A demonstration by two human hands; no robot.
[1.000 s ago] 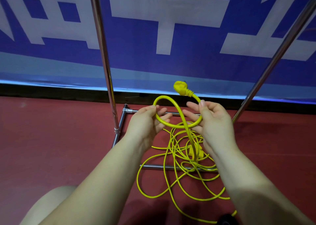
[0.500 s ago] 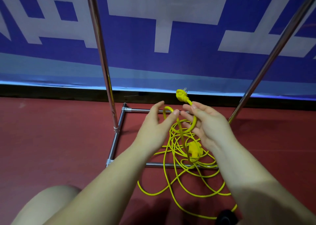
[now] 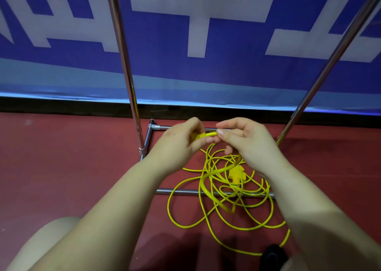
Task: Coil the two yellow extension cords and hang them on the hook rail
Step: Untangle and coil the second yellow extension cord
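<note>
A: Where's the cord?

B: The yellow extension cord (image 3: 221, 190) lies tangled on the red floor (image 3: 61, 167), draped over the rack's base bar (image 3: 185, 191). Its plug end is up in both hands: the left hand (image 3: 181, 145) pinches the plug, the right hand (image 3: 247, 141) pinches the cord just beside it.

A: Handling?

B: Probably light, limp and springy. Hold near the plug and gather loops.

The left hand (image 3: 181, 142) is now closing round the yellow plug (image 3: 196, 135), which a moment ago was sticking up free above both hands. The right hand (image 3: 247, 143) is pinching the cord (image 3: 211, 134) just beside it, and the open loop they were holding wide is collapsing into a short, tight stretch between them.
</note>
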